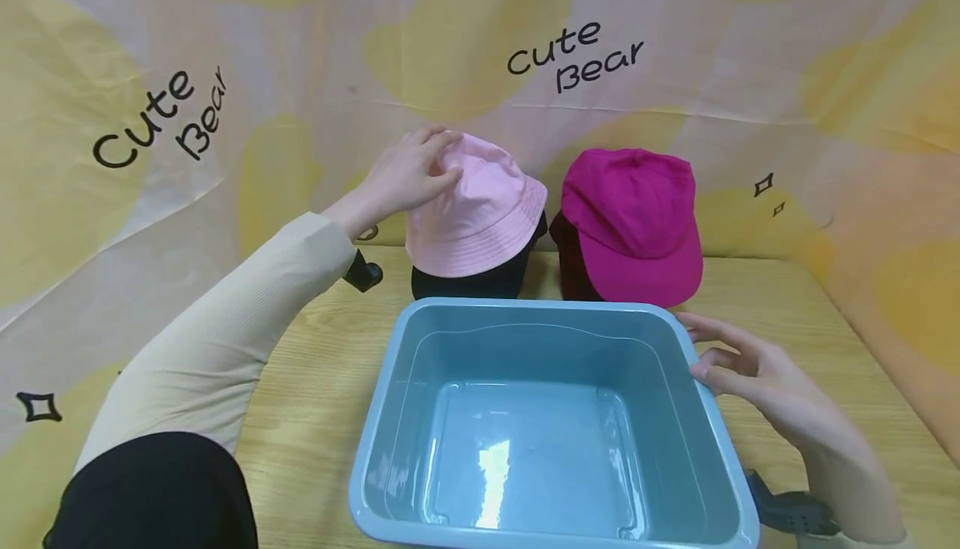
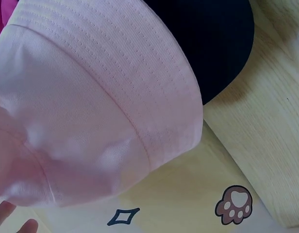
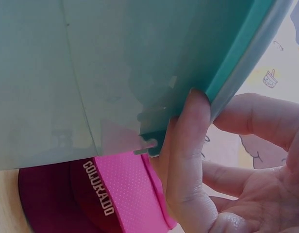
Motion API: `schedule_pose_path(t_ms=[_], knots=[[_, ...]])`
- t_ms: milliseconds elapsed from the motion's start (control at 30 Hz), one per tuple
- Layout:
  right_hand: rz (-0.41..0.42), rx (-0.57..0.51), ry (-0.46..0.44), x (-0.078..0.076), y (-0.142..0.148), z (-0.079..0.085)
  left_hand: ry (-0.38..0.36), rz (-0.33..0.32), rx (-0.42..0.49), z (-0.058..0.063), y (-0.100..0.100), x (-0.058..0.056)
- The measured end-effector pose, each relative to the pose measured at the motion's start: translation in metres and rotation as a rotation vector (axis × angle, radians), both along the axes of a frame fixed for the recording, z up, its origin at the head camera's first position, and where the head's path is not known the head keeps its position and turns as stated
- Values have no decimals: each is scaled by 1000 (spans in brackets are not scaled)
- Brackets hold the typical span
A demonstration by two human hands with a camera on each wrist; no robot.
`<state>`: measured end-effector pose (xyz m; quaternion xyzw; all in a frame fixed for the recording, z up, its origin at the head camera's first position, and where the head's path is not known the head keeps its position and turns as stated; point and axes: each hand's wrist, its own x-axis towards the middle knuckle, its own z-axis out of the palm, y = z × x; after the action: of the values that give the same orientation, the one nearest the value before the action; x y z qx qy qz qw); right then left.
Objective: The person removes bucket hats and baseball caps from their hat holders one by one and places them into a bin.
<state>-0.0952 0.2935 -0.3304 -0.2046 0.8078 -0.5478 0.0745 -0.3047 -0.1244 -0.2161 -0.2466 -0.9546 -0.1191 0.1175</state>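
A pale pink bucket hat (image 1: 480, 216) sits over a black cap (image 1: 465, 286) on the wooden table, behind the tub. My left hand (image 1: 408, 170) is at the upper left of its crown, fingers loosely bent, with fingertips (image 2: 4, 211) right at the crown's edge in the left wrist view. In front stands a light blue plastic tub (image 1: 525, 306) with nothing inside. My right hand (image 1: 757, 378) pinches its right rim near the far corner, with fingers (image 3: 188, 160) and thumb on either side of the wall.
Right of the bucket hat, a magenta cap (image 1: 637, 216) lies over a dark maroon cap (image 1: 572, 262) that bears COLORADO lettering in the right wrist view. A black rounded, cap-like thing (image 1: 161, 491) fills the lower left. A printed cloth (image 1: 450, 49) hangs behind the table.
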Motion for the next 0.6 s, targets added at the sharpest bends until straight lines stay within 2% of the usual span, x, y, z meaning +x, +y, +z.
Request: schedule_pose_path(t_ms=[467, 600], knots=[[-14, -15, -5, 0, -1, -1, -18, -3, 52, -3, 3, -5], [-19, 1, -8, 0, -2, 0, -26, -12, 108, -4, 3, -6]])
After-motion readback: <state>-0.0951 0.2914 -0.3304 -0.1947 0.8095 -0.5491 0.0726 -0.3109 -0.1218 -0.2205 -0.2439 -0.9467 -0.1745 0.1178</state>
